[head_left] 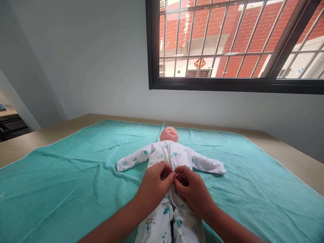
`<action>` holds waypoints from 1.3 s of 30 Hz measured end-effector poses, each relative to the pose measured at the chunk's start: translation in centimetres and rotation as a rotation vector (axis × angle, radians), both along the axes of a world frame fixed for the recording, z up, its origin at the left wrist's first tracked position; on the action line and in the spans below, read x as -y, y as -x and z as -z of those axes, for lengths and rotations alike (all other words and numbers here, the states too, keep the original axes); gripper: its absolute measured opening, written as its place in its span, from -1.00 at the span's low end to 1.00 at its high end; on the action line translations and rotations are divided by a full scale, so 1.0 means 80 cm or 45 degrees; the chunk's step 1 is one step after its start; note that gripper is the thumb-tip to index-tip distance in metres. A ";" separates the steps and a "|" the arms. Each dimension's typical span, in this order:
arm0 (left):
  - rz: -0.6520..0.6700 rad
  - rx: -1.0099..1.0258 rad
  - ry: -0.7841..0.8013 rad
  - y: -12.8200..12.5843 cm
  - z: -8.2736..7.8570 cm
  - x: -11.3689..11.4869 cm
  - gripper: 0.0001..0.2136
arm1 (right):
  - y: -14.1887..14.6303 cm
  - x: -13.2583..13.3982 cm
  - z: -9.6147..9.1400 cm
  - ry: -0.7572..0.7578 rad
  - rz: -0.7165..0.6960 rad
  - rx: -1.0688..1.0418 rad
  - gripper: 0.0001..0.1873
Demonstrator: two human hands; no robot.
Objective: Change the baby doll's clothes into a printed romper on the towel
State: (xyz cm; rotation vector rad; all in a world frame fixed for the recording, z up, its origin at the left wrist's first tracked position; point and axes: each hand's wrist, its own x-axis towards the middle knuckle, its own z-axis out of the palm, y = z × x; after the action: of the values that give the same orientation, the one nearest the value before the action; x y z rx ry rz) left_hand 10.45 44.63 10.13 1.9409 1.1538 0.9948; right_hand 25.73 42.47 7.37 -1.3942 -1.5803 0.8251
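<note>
A baby doll lies on its back, its head toward the wall and its arms spread. It wears a white printed baby shirt and matching printed pants. At the middle of the shirt front, my left hand pinches one edge of the opening. My right hand pinches the other edge right beside it, so the fingertips of both hands meet. What exactly sits between the fingertips is hidden. Above the hands, the upper shirt front lies together; below them, the lower edges hang slightly loose.
A turquoise towel with soft wrinkles spreads under the doll over a wooden table. Behind the table stands a pale wall with a dark-framed barred window. Another table shows at the far left.
</note>
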 end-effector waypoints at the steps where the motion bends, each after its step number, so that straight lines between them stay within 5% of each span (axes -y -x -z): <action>1: -0.014 -0.013 -0.004 0.000 0.000 0.000 -0.88 | 0.000 0.000 0.000 -0.008 -0.007 0.021 -0.90; 14: 0.091 0.194 0.073 0.010 0.003 -0.004 -0.83 | -0.004 0.007 -0.008 0.177 -0.070 -0.303 -0.73; 23: 0.126 0.277 0.139 0.010 0.006 -0.009 -0.87 | -0.004 0.001 -0.021 0.086 -0.079 -0.014 -0.82; 27: 0.098 0.233 0.107 0.010 0.006 -0.007 -0.86 | -0.009 -0.001 -0.018 0.316 -0.163 -0.368 -0.83; 31: 0.114 0.126 0.043 0.009 0.005 -0.006 -0.87 | -0.015 -0.002 -0.012 0.321 -0.133 -0.671 -0.79; 39: 0.186 0.279 0.173 0.013 0.005 -0.008 -0.88 | -0.010 0.001 -0.015 0.315 -0.127 -0.561 -0.72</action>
State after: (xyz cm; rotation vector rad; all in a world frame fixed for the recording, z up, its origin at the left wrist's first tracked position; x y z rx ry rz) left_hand 9.39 45.24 9.72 1.7342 0.9191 0.9960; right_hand 26.54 42.41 8.56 -1.1989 -1.2426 1.3236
